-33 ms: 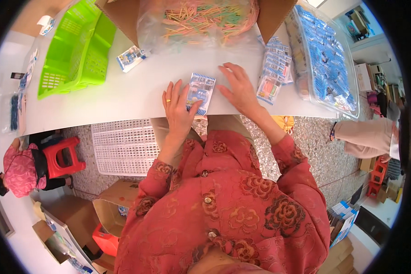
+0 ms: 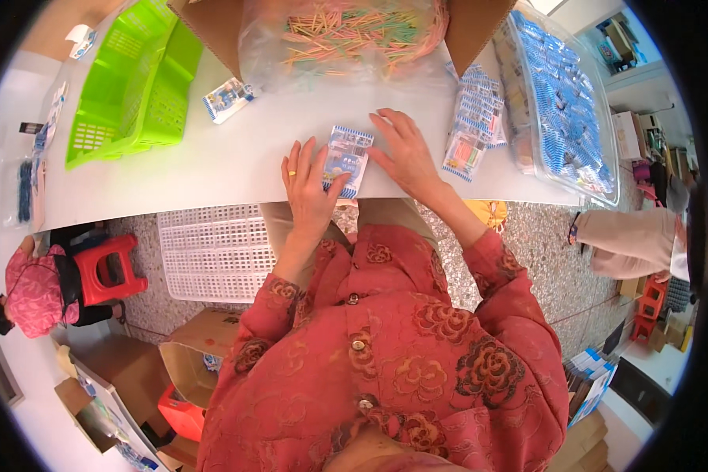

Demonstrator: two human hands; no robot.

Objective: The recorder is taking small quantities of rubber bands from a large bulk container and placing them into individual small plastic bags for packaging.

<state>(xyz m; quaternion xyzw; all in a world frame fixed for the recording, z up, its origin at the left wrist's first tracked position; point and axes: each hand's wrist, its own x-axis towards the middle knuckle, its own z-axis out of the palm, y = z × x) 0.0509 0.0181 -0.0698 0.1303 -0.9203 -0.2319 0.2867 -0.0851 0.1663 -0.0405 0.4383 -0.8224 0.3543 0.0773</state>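
Observation:
A small blue-and-white printed packet (image 2: 346,161) lies near the front edge of the white table. My left hand (image 2: 307,185) rests along its left side, fingers stretched and apart, with the thumb on the packet's lower part. Just to the right, my right hand (image 2: 409,155) is open with spread fingers, its thumb close to the packet's edge. Farther right lies an overlapping row of similar packets (image 2: 466,149). Behind my hands, a clear plastic bag (image 2: 259,59) in a cardboard box (image 2: 466,31) holds many thin sticks (image 2: 354,31) in pink, yellow and green.
A green basket (image 2: 153,118) stands at the left, with another packet (image 2: 226,100) beside it. At the right, a clear tub (image 2: 527,149) is full of blue-striped packets. Below the table edge is a white crate (image 2: 212,256). A person (image 2: 43,291) sits near a red stool (image 2: 106,271).
My right hand has shifted slightly left, closer to the packet. My left hand and the packet have hardly moved.

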